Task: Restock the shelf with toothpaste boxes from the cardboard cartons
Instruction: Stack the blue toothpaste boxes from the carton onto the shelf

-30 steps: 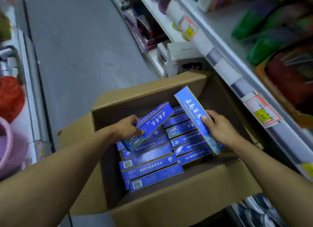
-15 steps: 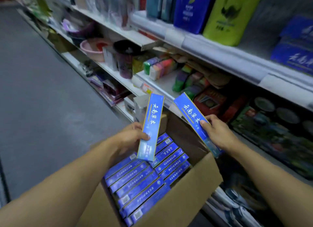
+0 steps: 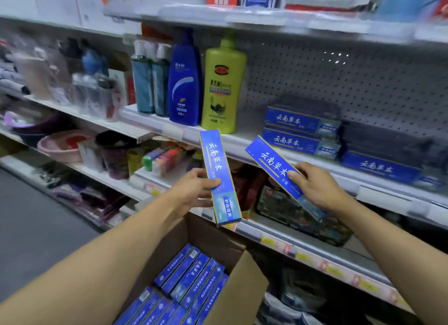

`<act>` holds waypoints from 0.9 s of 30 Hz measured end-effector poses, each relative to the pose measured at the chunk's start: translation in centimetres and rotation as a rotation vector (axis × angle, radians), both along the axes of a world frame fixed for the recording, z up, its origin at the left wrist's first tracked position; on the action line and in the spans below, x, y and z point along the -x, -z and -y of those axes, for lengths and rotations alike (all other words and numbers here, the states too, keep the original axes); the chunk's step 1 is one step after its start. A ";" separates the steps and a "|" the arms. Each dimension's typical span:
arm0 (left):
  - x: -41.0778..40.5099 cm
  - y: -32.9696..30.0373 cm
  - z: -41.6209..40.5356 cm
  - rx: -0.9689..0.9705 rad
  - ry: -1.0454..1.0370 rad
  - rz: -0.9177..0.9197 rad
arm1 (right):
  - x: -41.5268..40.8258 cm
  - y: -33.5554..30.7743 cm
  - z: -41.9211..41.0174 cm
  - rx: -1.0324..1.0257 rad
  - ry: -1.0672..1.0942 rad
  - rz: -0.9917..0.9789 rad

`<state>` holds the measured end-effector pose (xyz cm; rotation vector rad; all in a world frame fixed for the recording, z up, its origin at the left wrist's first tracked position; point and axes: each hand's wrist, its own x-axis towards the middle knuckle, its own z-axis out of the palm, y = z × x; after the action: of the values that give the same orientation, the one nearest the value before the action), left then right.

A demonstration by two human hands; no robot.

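My left hand (image 3: 194, 191) grips a blue toothpaste box (image 3: 219, 174) held nearly upright in front of the shelf. Further right, my right hand (image 3: 315, 186) grips a second blue toothpaste box (image 3: 271, 162), tilted up to the left, its top end near the shelf edge (image 3: 242, 143). On that shelf lie stacked blue toothpaste boxes (image 3: 300, 130), with more stacked to the right (image 3: 378, 167). Below my arms stands the open cardboard carton (image 3: 237, 293), with several blue boxes (image 3: 191, 281) packed flat inside.
A green bottle (image 3: 224, 87), a blue bottle (image 3: 185, 82) and teal bottles (image 3: 150, 77) stand on the same shelf left of the stacks. Between the green bottle and the stacks is a bare gap. Lower shelves hold basins, sponges and packets. The grey aisle floor (image 3: 36, 227) lies left.
Both hands have lifted their boxes out of the carton and up toward the shelf. My view has risen from the carton to the toothpaste shelf.
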<state>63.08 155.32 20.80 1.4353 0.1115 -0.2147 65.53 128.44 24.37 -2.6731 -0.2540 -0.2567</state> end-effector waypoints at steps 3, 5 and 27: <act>-1.1 -2.4 3.0 0.046 0.047 0.036 | 0.3 -2.3 2.7 0.017 0.049 0.050; -1.8 -3.9 4.8 0.081 0.038 0.054 | 0.4 -3.9 4.4 0.031 0.080 0.065; -17.0 -11.2 16.4 0.304 -0.059 0.235 | -20.9 -11.9 13.7 0.059 -0.006 0.231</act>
<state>80.12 138.93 32.01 1.1428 -0.0690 -0.0119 86.45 114.77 36.30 -2.6994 -0.3456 -0.5660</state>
